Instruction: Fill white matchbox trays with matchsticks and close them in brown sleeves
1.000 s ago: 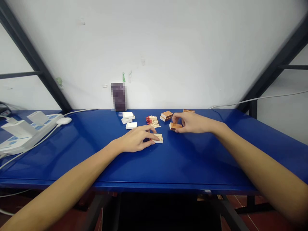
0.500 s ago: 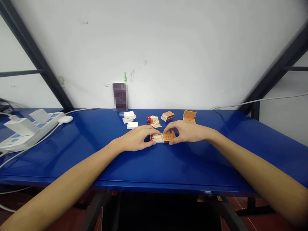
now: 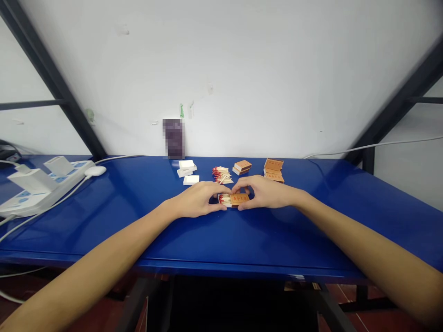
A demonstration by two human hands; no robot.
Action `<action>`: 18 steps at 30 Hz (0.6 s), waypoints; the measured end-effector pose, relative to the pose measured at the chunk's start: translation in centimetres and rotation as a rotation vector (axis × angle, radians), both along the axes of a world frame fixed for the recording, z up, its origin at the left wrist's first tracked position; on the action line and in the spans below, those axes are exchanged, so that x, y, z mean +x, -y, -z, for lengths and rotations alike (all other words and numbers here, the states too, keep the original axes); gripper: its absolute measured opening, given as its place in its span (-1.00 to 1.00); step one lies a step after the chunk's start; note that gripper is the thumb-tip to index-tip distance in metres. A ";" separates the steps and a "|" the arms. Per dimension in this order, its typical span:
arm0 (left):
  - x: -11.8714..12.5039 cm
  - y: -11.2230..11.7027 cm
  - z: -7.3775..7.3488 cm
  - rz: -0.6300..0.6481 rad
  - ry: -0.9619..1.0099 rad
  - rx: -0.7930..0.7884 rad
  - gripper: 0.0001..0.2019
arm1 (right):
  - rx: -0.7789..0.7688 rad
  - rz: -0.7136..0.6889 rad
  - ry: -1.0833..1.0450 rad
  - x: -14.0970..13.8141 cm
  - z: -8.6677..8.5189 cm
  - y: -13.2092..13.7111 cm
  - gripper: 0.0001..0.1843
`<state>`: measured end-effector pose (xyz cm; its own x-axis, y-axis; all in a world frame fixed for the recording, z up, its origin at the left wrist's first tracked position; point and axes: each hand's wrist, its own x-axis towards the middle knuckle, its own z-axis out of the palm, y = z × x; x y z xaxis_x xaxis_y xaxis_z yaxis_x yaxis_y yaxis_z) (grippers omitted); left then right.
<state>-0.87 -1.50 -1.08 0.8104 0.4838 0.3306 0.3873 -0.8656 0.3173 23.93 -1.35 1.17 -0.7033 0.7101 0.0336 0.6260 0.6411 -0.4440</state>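
Note:
Between my hands a matchbox lies partly open on the blue table. Its white tray (image 3: 225, 200) holds red-tipped matches, and the orange printed sleeve (image 3: 240, 199) covers the right part of it. My left hand (image 3: 202, 199) is closed on the tray's left end, thumb in front and fingers behind. With thumb and fingers my right hand (image 3: 265, 192) grips the sleeve across its front and back sides. Just beyond them a pile of loose matches (image 3: 222, 175) lies on the table, heads to the left.
White matchbox trays (image 3: 187, 169) sit at the back left. Closed matchboxes (image 3: 242, 166) are stacked behind my right hand, with orange sleeves (image 3: 273, 170) farther right. A white power strip (image 3: 44, 193) with plugs and cables occupies the table's left end. A wall stands behind.
My right hand has moved left with the sleeve, which now covers more of the tray and its matches. The left hand stays nearly in place at the tray's end.

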 end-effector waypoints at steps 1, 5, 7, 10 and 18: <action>0.0 0.0 0.1 0.009 0.023 -0.023 -0.59 | 0.003 -0.005 -0.010 -0.2 0.1 0.1 -0.50; 0.0 0.1 0.3 0.022 0.112 -0.109 -0.48 | 0.011 -0.039 -0.114 -1.1 0.8 0.4 -0.52; 0.0 0.2 0.4 0.016 0.139 -0.150 -0.44 | 0.023 -0.075 -0.180 -1.4 1.2 0.5 -0.52; 0.1 0.3 0.3 0.024 0.186 -0.200 -0.43 | 0.052 -0.103 -0.223 -1.7 1.6 0.5 -0.51; 0.2 0.3 0.4 0.023 0.197 -0.216 -0.48 | 0.091 -0.112 -0.224 -1.8 1.7 0.7 -0.48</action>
